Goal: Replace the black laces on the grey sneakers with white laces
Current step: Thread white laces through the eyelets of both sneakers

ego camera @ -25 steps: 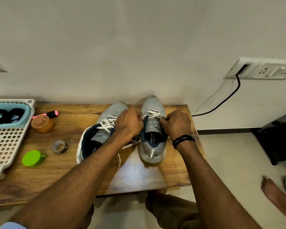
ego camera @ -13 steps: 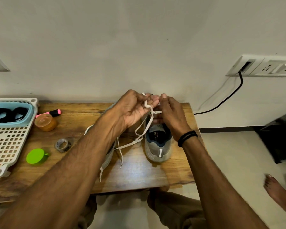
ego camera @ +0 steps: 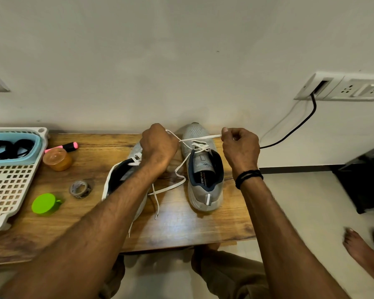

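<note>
Two grey sneakers stand on the wooden table (ego camera: 181, 229). The right sneaker (ego camera: 204, 182) points toward the wall and carries a white lace (ego camera: 200, 138) through its eyelets. My left hand (ego camera: 158, 145) grips one end of that lace and my right hand (ego camera: 239, 145) pinches the other end, with the lace stretched between them above the toe. A slack part of the lace trails down to the tabletop. The left sneaker (ego camera: 121, 175) also has white lacing and is partly hidden by my left forearm. Black laces (ego camera: 7, 148) lie in a blue tray.
A white perforated basket (ego camera: 9, 190) holding the blue tray (ego camera: 34, 151) sits at the left. Near it are an orange jar (ego camera: 57, 159), a pink marker (ego camera: 70, 146), a tape roll (ego camera: 80, 188) and a green lid (ego camera: 45, 203). A black cable (ego camera: 298, 126) hangs from the wall socket. A bare foot (ego camera: 363, 253) is on the floor right.
My hands have moved apart from the middle, pulling the white lace ends out sideways so the lace is now taut across the right sneaker's toe.
</note>
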The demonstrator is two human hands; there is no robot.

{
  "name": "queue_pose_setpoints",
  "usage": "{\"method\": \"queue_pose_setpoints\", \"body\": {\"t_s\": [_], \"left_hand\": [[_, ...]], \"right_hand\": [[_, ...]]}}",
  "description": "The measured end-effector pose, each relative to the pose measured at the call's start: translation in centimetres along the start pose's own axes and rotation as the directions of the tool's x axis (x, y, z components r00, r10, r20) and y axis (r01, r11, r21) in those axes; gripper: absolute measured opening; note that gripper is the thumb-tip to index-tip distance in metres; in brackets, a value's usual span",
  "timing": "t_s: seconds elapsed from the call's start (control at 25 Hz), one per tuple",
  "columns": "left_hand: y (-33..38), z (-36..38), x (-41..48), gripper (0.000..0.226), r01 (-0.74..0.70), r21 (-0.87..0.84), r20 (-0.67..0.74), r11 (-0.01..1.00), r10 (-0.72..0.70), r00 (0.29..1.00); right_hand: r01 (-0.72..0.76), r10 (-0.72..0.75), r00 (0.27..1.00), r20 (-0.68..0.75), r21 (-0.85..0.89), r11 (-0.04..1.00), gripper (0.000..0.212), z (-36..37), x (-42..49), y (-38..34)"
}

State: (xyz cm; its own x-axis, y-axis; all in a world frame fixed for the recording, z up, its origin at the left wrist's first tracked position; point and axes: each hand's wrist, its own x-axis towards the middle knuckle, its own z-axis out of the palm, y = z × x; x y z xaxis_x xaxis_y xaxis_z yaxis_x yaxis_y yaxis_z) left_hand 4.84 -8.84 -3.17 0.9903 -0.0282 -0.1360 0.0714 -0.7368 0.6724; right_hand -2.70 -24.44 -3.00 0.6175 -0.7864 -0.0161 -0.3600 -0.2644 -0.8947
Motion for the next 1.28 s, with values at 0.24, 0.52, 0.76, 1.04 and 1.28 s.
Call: {"method": "queue_pose_setpoints", "body": {"t_s": [0.24,0.52,0.76,1.04,1.28], "left_hand": [[1.8,0.2,-1.7,0.063,-0.420,0.045,0.027,0.906,0.419,0.907],[1.9,1.0,-1.6,0.014,-0.331,-0.160,0.141,0.930,0.353,0.925],[1.6,1.3,-2.1,0.029,-0.435,-0.178,0.203,0.883,0.465,0.862],[1.0,2.3,-1.8,0.022,-0.443,-0.122,0.184,0.888,0.459,0.869],[0.4,3.9,-2.1,0.024,-0.445,-0.120,0.165,0.887,0.460,0.872]], "right_hand": [[0.051,-0.068,0.973,0.221,0.082,0.995,0.011,0.2,-0.5,-0.3],[0.004,-0.025,0.978,0.205,0.104,0.995,0.011,0.0,-0.4,-0.2],[0.022,-0.051,0.958,0.283,0.106,0.994,0.006,0.0,-0.6,0.1],[0.024,0.098,0.945,0.313,-0.366,0.930,0.030,-0.4,0.9,1.9],[-0.318,0.321,0.899,0.297,-0.059,0.946,0.020,-0.1,2.3,3.8]]}}
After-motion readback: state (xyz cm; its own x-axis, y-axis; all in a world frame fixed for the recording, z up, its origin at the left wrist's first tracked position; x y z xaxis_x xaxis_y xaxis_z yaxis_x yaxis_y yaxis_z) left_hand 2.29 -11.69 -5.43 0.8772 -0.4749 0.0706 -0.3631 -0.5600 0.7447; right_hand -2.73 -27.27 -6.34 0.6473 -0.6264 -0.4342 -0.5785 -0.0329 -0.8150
